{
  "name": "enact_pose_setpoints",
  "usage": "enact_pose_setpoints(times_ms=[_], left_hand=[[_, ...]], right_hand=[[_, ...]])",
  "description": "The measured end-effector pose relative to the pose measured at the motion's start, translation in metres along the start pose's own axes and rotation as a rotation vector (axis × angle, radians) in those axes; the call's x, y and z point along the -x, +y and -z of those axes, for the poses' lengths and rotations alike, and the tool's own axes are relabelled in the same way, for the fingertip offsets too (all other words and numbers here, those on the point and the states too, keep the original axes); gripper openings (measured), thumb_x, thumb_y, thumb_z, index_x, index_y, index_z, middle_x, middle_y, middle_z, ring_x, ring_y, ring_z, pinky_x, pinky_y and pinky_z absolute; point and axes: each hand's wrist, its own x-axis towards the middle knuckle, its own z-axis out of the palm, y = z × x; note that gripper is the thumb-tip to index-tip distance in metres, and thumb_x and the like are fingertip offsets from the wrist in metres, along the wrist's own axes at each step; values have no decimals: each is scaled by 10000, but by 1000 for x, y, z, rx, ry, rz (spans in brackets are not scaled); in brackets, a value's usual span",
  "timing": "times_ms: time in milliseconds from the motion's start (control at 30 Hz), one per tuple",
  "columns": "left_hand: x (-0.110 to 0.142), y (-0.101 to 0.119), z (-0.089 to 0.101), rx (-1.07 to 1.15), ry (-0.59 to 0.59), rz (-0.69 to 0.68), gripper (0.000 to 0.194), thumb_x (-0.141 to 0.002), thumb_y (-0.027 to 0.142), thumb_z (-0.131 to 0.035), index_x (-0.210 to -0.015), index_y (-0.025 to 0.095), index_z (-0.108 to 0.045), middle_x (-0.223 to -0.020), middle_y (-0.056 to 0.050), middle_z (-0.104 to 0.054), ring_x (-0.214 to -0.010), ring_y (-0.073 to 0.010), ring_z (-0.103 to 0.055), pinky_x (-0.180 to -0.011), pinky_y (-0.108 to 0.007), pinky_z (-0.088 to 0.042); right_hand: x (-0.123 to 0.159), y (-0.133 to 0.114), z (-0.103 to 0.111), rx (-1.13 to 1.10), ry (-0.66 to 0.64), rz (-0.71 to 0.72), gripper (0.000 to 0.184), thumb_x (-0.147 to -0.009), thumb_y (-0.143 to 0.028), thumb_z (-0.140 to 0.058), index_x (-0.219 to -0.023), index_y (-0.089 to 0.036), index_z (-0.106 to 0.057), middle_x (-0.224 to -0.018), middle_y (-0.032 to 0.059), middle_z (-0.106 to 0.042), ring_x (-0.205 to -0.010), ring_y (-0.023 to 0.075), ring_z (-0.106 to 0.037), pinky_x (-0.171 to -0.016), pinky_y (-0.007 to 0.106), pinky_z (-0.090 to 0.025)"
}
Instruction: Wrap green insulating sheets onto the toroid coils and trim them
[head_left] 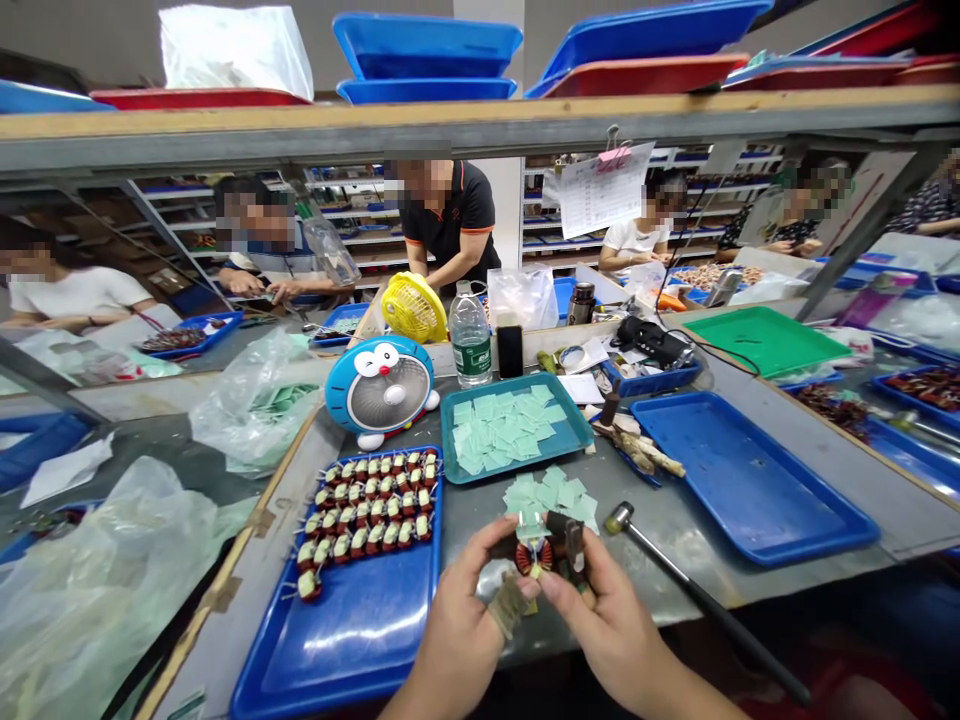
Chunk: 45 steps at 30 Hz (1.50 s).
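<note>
Between my two hands is a small coil wound with reddish-brown wire (pixel 534 556), held over the near edge of the bench. My left hand (pixel 461 610) pinches it from the left, with thumb and fingers closed. From the other side, my right hand (pixel 619 620) grips it too, its thumb at the coil's lower end. A green paper square (pixel 533 527) stands at the top of the coil. Dark wrappings cover some fingers, partly hiding the grip. Just beyond lies a loose pile of green paper squares (pixel 553 492).
Rows of similar coils stand in a blue tray (pixel 337 650) at left. A teal tray (pixel 577 440) holds more squares, beside a cartoon fan (pixel 382 390) and a water bottle (pixel 471 340). At right lie a hammer (pixel 697 590) and another blue tray (pixel 757 480). Several people sit or stand beyond.
</note>
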Motion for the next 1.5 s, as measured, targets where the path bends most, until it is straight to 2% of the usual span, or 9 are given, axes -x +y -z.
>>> enact_pose_setpoints(times_ms=[267, 400, 533, 633, 767, 1000, 1233, 1367, 1500], left_hand=[[3, -8, 3, -98, -53, 18, 571, -858, 340, -756, -1402, 294, -590, -1309, -124, -655, -1172, -326, -633, -1033, -452, -494], [13, -17, 6, -357, -93, -80, 710, -756, 294, -848, -1414, 353, -588, -1341, -135, -596, -1226, -364, -576, -1043, -480, -469], [15, -20, 3, -292, -308, -60, 504, -826, 269, -792, -1311, 334, -671, -1261, -110, -665, -1175, -299, -629, -1013, -380, -494], [10, -27, 2, -244, -293, 9, 376, -841, 301, -784, -1210, 301, -711, -1212, -89, -697, -1111, -265, -666, -969, -342, -511], [2, -42, 5, -243, -232, 22, 284, -941, 309, -662, -1222, 295, -702, -1234, -82, -713, -1122, -257, -663, -973, -356, -492], [-10, -58, 7, -397, -203, -2, 304, -926, 320, -674, -1227, 314, -711, -1175, -83, -737, -1176, -326, -579, -1020, -449, -395], [-6, -70, 4, -330, -218, 118, 450, -894, 356, -718, -1329, 286, -628, -1250, -90, -699, -1145, -287, -632, -993, -382, -457], [-5, -77, 3, -312, -203, 162, 357, -922, 331, -681, -1276, 284, -662, -1260, -77, -708, -1163, -280, -637, -1015, -382, -462], [-2, -82, 3, -324, -215, 203, 487, -899, 322, -708, -1367, 280, -580, -1330, -78, -667, -1212, -276, -613, -1049, -400, -464]], right_hand=[[-1, 9, -1, -112, 61, -144, 396, -948, -414, -669, -1289, -232, -585, -1155, 72, -692, -1091, 230, -652, -996, 382, -508], [13, 20, 0, -219, 98, -375, 346, -899, -444, -727, -1138, -205, -650, -945, 13, -682, -790, 135, -629, -713, 235, -506], [24, 26, 3, -253, 105, -520, 404, -848, -487, -770, -1117, -205, -665, -872, -9, -657, -698, 104, -573, -638, 208, -447], [22, 25, 6, -247, 106, -585, 415, -839, -503, -771, -1095, -194, -667, -853, 1, -663, -699, 118, -587, -627, 217, -432], [14, 19, 20, -200, 57, -613, 380, -888, -518, -707, -1069, -184, -688, -824, 25, -694, -711, 136, -605, -657, 242, -453], [11, 34, 54, -83, 281, -615, 401, -834, -524, -756, -1061, -202, -679, -963, 54, -738, -730, 150, -616, -647, 261, -471], [12, 43, 58, 83, 199, -593, 372, -884, -536, -696, -1013, -188, -713, -928, 65, -734, -804, 185, -642, -733, 296, -499], [12, 44, 66, 235, 122, -597, 409, -919, -554, -640, -1129, -205, -678, -1076, 92, -741, -954, 241, -667, -888, 367, -489], [11, 47, 76, 297, 111, -625, 462, -924, -580, -612, -1205, -214, -633, -1183, 111, -713, -1041, 277, -658, -948, 397, -469]])
